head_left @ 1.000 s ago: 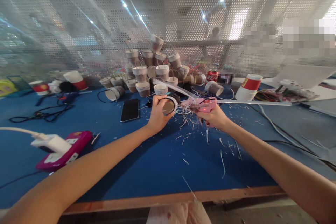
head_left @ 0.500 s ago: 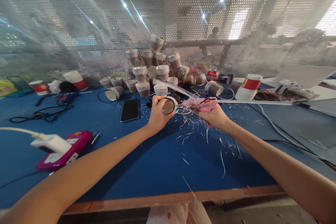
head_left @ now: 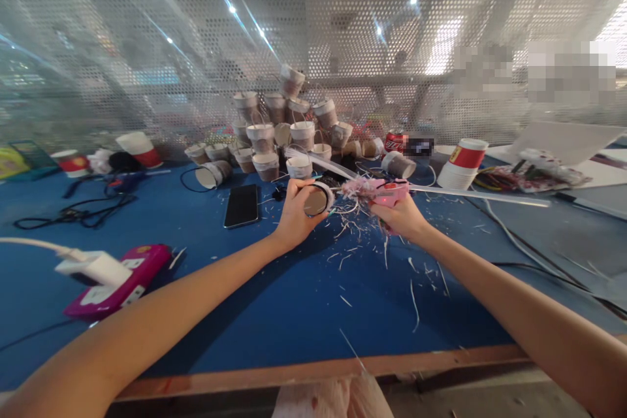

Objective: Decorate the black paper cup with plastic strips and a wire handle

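My left hand (head_left: 297, 215) is wrapped round a small cup (head_left: 316, 201) that lies on its side, its round brown end facing me and a pale rim around it. In my right hand (head_left: 404, 215) is a pink hot glue gun (head_left: 389, 191), its nozzle pointing left at the cup's rim. Whitish strands cling to the gun's front, and a long clear glue stick (head_left: 484, 195) sticks out of its back. Whether the nozzle touches the rim I cannot tell. Behind my hands stands a stack of similar small buckets (head_left: 302, 135) with white rims and thin handles.
A black phone (head_left: 241, 206) lies left of my left hand. Nearer left is a magenta power strip (head_left: 120, 281) with a white plug. Paper cups (head_left: 463, 164) and a red can (head_left: 396, 142) stand at the back right. White scraps litter the blue table (head_left: 294, 313); cables cross its right side.
The glue gun has shifted slightly right with my right hand. The cup in my left hand has turned or moved a little to the right.
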### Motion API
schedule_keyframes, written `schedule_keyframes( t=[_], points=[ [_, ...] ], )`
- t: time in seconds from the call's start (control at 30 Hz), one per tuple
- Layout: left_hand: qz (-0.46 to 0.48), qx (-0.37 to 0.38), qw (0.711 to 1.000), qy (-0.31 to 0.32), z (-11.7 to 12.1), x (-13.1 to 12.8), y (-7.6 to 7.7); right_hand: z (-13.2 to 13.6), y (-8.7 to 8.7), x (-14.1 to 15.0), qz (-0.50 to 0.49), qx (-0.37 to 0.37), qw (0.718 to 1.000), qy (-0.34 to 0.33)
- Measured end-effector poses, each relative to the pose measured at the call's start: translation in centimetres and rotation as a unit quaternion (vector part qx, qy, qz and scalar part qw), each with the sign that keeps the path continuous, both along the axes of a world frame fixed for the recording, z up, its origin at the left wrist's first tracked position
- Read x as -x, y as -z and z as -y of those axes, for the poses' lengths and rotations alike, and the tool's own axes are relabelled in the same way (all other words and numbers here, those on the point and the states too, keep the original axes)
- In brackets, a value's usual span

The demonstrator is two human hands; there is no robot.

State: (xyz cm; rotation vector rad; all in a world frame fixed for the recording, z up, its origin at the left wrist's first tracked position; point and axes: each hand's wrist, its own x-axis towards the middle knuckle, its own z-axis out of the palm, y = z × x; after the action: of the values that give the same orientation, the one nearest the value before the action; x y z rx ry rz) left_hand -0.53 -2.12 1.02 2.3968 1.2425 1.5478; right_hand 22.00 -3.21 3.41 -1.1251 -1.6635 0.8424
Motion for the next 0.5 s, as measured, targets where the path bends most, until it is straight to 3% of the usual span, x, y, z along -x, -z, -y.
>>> schedule_keyframes(
  t=[0.13,0.23,0.37,0.5],
  points=[
    [0.07,0.084,0.993,0.033,-0.6,0.2,0.5,-0.2,0.1,-0.3,-0.081,0.056,0.995,0.015],
    [0.145,0.165,0.973,0.073,-1.4,0.4,1.2,-0.2,0.3,-0.5,-0.084,0.091,0.992,-0.012],
    [0.179,0.199,0.956,0.122,-1.7,0.3,1.5,0.1,0.5,-0.2,-0.065,0.121,0.989,-0.059],
    [0.187,0.226,0.942,0.164,-0.9,-0.1,0.7,0.4,0.6,0.3,-0.07,0.139,0.985,-0.069]
  ],
)
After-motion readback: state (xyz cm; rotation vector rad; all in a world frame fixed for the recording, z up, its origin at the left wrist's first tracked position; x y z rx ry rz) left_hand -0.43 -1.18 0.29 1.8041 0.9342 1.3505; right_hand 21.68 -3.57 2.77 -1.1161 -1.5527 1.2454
